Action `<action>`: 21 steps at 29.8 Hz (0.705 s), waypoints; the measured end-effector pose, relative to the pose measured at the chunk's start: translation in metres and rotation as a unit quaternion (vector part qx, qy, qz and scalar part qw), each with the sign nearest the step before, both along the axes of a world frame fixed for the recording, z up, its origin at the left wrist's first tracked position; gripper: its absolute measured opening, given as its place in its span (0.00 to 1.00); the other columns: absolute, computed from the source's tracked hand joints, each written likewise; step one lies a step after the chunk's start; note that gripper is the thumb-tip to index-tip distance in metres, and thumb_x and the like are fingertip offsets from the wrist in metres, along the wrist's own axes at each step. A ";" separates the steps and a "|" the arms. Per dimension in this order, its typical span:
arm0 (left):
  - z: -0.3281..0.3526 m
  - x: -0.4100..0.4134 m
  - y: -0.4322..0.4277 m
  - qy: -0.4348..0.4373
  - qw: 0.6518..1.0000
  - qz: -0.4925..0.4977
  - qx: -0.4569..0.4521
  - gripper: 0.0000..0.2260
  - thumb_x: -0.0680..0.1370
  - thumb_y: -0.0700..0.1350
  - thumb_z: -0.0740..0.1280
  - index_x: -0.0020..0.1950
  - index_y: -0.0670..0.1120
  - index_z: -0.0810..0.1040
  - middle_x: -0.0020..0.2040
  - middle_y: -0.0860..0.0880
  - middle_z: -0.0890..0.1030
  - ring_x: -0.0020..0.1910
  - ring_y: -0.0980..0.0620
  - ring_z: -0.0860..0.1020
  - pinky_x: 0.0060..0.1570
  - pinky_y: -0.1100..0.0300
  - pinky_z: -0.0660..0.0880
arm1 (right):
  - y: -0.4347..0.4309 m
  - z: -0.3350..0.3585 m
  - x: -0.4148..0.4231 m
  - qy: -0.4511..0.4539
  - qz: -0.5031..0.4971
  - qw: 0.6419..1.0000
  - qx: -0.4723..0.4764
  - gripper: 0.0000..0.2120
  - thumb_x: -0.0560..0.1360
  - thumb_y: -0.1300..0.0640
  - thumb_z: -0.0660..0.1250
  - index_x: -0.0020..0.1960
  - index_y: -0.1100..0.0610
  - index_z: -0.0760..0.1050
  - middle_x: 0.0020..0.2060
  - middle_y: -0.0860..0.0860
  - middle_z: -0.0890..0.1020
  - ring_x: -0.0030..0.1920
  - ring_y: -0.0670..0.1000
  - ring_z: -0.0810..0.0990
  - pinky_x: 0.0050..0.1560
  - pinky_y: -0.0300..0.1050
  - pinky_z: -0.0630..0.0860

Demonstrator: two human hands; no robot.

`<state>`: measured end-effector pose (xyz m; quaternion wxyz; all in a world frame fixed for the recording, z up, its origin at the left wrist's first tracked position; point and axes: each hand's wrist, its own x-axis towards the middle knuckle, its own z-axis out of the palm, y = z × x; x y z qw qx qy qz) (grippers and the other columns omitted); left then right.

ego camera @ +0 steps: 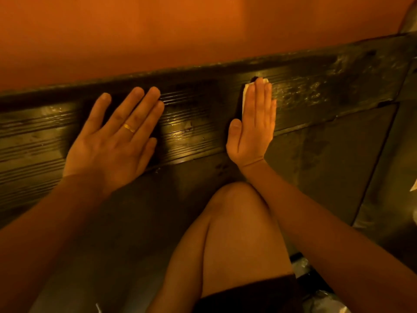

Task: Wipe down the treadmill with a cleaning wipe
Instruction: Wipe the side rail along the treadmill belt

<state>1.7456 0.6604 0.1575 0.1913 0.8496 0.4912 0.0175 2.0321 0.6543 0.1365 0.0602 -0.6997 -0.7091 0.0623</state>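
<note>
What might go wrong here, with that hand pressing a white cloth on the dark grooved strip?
The small white folded wipe lies under the flat right hand, ungripped, so it may slip out. The dark ribbed rail may keep pale grime in its grooves. The left hand leans on a shiny stretch and might slide.

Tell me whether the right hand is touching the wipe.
Touching. The head view shows the right hand pressed flat on the wipe, whose white edge peeks out from under it.
</note>
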 end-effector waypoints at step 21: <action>-0.003 -0.004 0.004 0.050 0.997 -0.058 0.025 0.27 0.86 0.51 0.48 0.83 0.43 0.49 0.83 0.46 0.46 0.81 0.48 0.45 0.77 0.42 0.42 | 0.002 -0.002 0.001 0.005 0.000 1.000 -0.010 0.31 0.83 0.47 0.44 0.77 0.67 0.61 0.75 0.66 0.65 0.77 0.67 0.60 0.78 0.63 0.55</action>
